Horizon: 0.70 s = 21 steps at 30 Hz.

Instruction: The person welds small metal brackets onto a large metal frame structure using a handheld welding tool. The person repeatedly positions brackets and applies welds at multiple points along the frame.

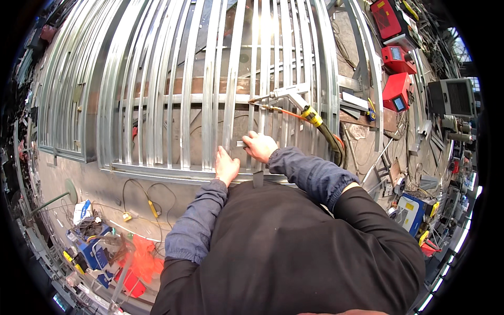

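Note:
A frame of long silvery metal slats point(210, 89) lies in front of me, closed on the near side by a metal rail point(157, 172). My right hand point(261, 147) is closed, pinching a small flat metal piece point(241, 144) above the slats. Just left of it, my left hand point(227, 165) rests by the end of a slat near the rail, fingers stretched forward and thumb apart. A welding gun point(289, 93) with yellow tape and a thick dark cable lies across the slats beyond my hands. A small grey metal plate point(258, 179) sticks up at the near rail.
Another slatted frame point(68, 115) lies at the left. Red machines point(396, 92) and a tape measure point(371, 113) are at the right. Cables point(152, 205), an orange-red bag point(144, 257) and a blue machine point(94, 254) sit on the floor at lower left.

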### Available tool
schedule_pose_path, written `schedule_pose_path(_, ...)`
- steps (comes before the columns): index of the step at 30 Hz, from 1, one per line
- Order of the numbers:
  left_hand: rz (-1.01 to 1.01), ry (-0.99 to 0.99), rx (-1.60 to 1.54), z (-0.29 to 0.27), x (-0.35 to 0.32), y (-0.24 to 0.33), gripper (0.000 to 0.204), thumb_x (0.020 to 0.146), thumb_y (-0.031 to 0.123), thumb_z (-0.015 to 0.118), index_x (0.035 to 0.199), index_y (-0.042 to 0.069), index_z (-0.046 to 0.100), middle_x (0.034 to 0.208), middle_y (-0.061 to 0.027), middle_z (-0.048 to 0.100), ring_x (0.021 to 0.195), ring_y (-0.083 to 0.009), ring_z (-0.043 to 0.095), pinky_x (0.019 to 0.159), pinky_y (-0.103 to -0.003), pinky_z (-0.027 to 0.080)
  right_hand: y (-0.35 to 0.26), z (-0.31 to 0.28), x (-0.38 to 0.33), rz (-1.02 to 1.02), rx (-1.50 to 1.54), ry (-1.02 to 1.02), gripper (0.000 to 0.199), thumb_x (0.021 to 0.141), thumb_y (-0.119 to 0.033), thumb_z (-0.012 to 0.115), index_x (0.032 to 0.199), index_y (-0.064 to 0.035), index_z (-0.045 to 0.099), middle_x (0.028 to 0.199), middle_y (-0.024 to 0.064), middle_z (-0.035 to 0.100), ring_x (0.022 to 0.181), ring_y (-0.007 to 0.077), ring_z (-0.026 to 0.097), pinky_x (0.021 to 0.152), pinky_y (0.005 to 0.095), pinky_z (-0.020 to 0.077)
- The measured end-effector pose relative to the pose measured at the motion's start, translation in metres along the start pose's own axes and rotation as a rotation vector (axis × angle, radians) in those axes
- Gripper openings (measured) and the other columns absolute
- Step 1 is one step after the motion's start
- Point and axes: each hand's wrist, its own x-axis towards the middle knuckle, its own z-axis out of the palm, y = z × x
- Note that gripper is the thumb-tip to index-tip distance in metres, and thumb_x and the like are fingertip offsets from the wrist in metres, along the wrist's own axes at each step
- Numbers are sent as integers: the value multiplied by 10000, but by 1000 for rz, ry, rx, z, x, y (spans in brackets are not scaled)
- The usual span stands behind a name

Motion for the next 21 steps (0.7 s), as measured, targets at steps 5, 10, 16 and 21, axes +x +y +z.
schedule_pose_path(5,61,1,-20,6,-5,-1,810,861,186,660,1577,-99,411,1469,-333,590,1384,-437,576,1182,-464,455,7,2,-3,-24,-15,17,285,947,-274,737,1116,-52,675,1089,162,648,985,390,703,830,499,601)
schedule_pose_path(10,105,-5,-48,4,-8,1,768,843,184,647,1558,-44,485,1368,-333,663,1294,-458,640,1127,-490,496,11,6,-8,-86,-91,41,313,925,-292,760,1115,-57,683,1091,133,636,1036,354,672,861,474,588)
schedule_pose_path(16,128,-82,-99,-3,-3,-8,720,862,121,606,1558,-24,494,1394,-306,661,1323,-433,632,1146,-475,489,21,3,-11,-122,-83,55,323,921,-288,759,1138,-60,686,1098,127,636,1067,345,655,895,463,575)
schedule_pose_path(21,189,-22,-3,0,-7,-12,715,869,107,613,1561,-21,488,1465,-279,623,1370,-414,596,1179,-469,465,34,2,-21,-204,-56,131,346,921,-259,746,1194,-64,662,1090,131,628,1072,347,648,895,457,573)
